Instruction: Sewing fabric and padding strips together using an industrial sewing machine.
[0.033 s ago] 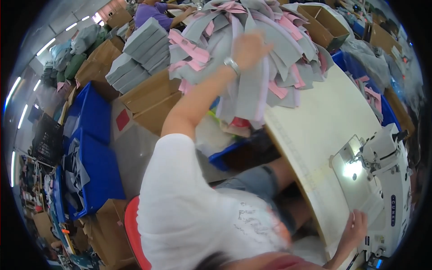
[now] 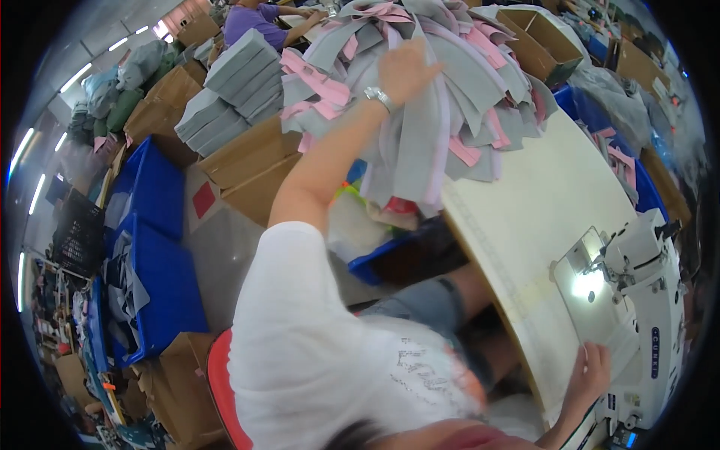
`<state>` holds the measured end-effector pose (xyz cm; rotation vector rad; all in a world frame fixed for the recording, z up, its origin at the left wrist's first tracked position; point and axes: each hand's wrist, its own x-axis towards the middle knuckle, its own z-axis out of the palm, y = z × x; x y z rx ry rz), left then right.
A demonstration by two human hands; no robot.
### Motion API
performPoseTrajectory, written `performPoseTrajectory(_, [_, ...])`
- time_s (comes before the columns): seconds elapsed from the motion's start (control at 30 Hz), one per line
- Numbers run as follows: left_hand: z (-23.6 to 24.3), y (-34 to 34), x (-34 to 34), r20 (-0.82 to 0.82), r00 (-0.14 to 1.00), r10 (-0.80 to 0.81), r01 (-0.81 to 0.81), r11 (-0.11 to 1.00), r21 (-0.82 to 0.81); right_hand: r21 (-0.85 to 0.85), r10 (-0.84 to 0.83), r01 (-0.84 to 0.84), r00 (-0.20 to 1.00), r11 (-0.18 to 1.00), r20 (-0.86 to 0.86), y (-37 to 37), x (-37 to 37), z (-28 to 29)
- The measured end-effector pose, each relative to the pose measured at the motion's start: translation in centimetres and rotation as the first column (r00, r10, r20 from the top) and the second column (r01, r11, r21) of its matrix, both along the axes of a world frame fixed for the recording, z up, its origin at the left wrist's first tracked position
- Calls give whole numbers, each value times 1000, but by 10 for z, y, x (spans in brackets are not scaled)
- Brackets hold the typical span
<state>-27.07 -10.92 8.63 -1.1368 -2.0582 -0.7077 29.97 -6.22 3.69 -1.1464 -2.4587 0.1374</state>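
A heap of grey fabric strips [image 2: 420,142] with pink and pale lilac parts covers the far end of the table. My left hand [image 2: 405,71], with a metal-banded watch at the wrist, lies on the heap. Its thumb side stretches out to the right, away from the other fingers, which partly merge with the cloth. At the lower right, my right hand [image 2: 591,373] rests by the near table edge, fingers curled in, with nothing showing in them. Beside it stands a white sewing machine [image 2: 649,300], its lamp lighting the metal plate [image 2: 589,281].
The pale tabletop [image 2: 517,202] curves around my lap. Blue bins [image 2: 169,292] and an open carton [image 2: 251,169] stand to the left, near stacked grey pieces [image 2: 244,75]. Another carton [image 2: 536,41] sits behind the heap. A co-worker in a purple top [image 2: 251,30] works at the far side.
My left hand, blurred before, has shifted slightly up and left over the heap and now shows more sharply. My right hand has moved only a little upward.
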Motion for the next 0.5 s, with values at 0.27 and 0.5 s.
performPoseTrajectory(0.27, [7, 7, -16, 117, 903, -414, 365, 882, 298, -375, 266, -378, 910, 846, -319, 18, -199, 2])
performPoseTrajectory(0.5, [-35, 74, 63, 750, 168, -639, 862, 464, 202, -675, -178, -524, 706, 519, -686, 62, -284, -2])
